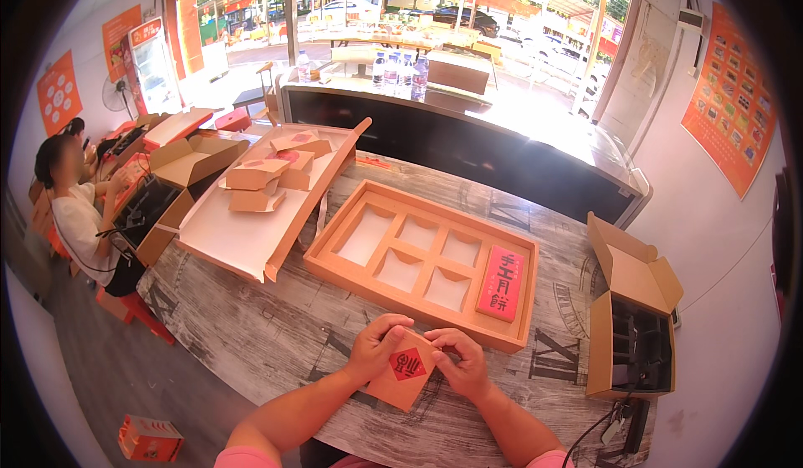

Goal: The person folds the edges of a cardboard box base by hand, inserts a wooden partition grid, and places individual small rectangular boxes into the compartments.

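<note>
Over the table edge nearest me, both hands hold a small kraft cardboard box (386, 391) with a red diamond printed with a dark character. My left hand (376, 347) grips its upper left corner, and my right hand (463, 362) pinches the upper right corner. Whether the box is folded flat cannot be told. Just beyond lies a shallow brown gift box (421, 315) with a divider insert that has several white-bottomed openings. A red rectangular packet (502, 283) bearing dark writing fills its right end.
To the left, a large open lid (219, 239) carries several small folded cartons (256, 173). Open cardboard boxes with black contents stand at right (633, 342) and left (150, 211). A dark-fronted counter (464, 142) borders the far side. Two people sit at left.
</note>
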Tool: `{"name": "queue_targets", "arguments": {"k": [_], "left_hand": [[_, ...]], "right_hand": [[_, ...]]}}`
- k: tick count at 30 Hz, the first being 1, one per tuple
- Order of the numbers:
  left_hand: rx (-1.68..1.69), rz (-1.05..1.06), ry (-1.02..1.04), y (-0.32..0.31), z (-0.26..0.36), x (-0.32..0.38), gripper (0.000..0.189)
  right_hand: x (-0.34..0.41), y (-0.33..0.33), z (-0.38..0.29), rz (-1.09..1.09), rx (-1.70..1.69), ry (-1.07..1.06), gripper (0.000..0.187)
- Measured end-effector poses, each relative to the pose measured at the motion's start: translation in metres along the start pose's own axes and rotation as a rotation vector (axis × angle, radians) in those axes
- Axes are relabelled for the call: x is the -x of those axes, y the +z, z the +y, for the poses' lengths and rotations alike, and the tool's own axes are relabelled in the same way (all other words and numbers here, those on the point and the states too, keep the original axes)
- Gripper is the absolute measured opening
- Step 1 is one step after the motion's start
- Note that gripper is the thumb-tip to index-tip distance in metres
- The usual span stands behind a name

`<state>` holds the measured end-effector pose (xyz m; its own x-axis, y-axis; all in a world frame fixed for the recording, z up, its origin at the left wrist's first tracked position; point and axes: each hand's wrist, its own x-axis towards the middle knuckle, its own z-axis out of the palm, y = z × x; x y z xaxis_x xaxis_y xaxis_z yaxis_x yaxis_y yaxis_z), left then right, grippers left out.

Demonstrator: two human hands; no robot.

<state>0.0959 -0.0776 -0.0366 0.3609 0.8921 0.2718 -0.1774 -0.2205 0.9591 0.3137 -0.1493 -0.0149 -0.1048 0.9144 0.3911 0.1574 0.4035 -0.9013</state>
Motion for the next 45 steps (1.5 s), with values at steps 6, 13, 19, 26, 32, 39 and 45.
{"name": "queue_targets", "arguments": {"k": [6, 13, 19, 26, 32, 39, 45], "left_hand": [[0.067, -0.025, -0.032, -0.001, -0.001, 0.001, 0.018], [0.148, -0.047, -0.066, 0.0, -0.001, 0.006, 0.027], [0.137, -0.035, -0.035, 0.005, 0.001, 0.006, 0.033], [0.151, -0.057, 0.036, 0.004, -0.003, 0.007, 0.026], [0.058, -0.079, 0.049, 0.0, 0.003, 0.007, 0.025], [0.104, -0.067, 0.052, 0.003, 0.009, 0.007, 0.027], [0.181, -0.027, 0.092, 0.004, 0.004, 0.007, 0.024]], "right_hand": [[0.001, 0.001, 0.001, -0.006, -0.008, 0.025, 0.011], [0.003, 0.006, 0.001, 0.003, -0.297, 0.142, 0.008], [0.005, 0.007, 0.0, 0.019, -0.393, 0.205, 0.008], [0.004, 0.008, 0.002, 0.014, -0.36, 0.209, 0.012], [0.006, 0.009, -0.002, 0.033, -0.396, 0.275, 0.013], [0.007, 0.009, 0.011, 0.004, -0.326, 0.162, 0.013], [0.006, 0.012, 0.004, -0.005, -0.308, 0.118, 0.017]]}}
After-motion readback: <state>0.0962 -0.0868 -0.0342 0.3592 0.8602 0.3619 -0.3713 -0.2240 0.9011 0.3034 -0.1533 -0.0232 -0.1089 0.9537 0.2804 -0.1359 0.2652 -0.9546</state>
